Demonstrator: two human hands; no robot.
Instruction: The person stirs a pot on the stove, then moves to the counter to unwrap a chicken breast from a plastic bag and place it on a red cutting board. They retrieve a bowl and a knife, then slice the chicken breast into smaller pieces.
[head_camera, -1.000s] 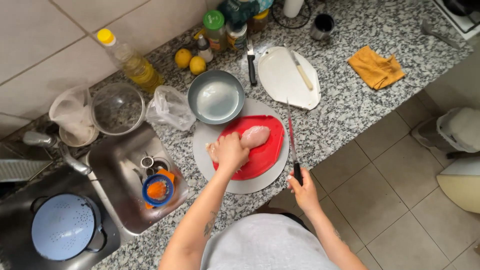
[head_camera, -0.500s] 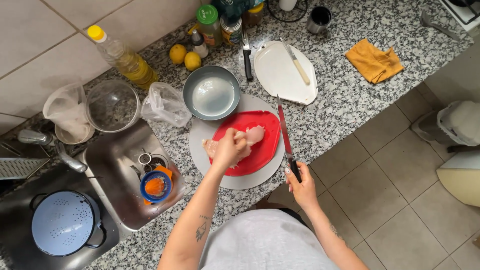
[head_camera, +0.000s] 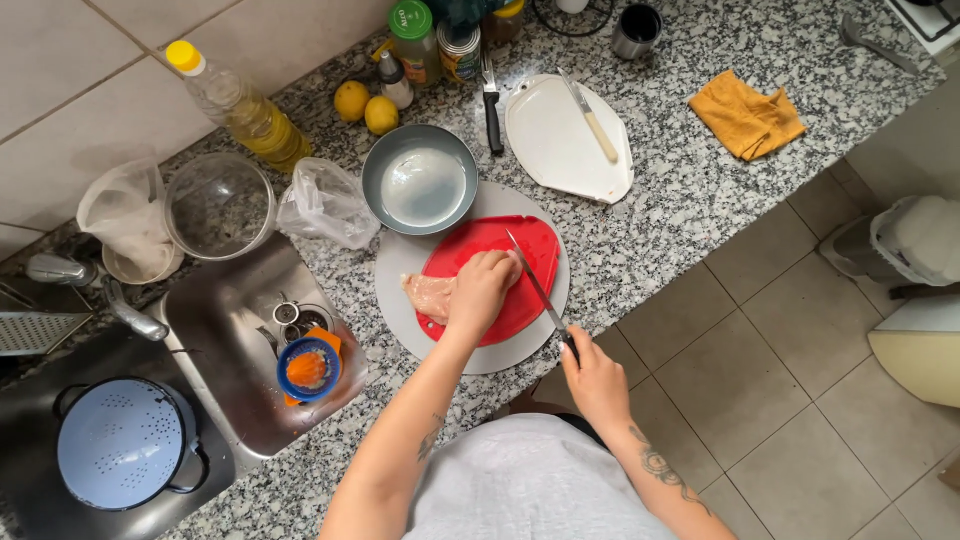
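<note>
Fingers of the right hand (head_camera: 597, 378) are gripping the black-handled knife (head_camera: 540, 293), whose blade is now lying across the red cutting board (head_camera: 530, 250) instead of beside it. Left hand (head_camera: 483, 290) is pressing down, closed, on the raw chicken breast (head_camera: 427, 294), now nearly covered. Beyond, the grey bowl (head_camera: 420, 180) is sitting as before.

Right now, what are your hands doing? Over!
Left hand pressing raw chicken piece onto red cutting mat. Right hand gripping knife, blade at the chicken. Grey bowl touches the mat's far edge.
</note>
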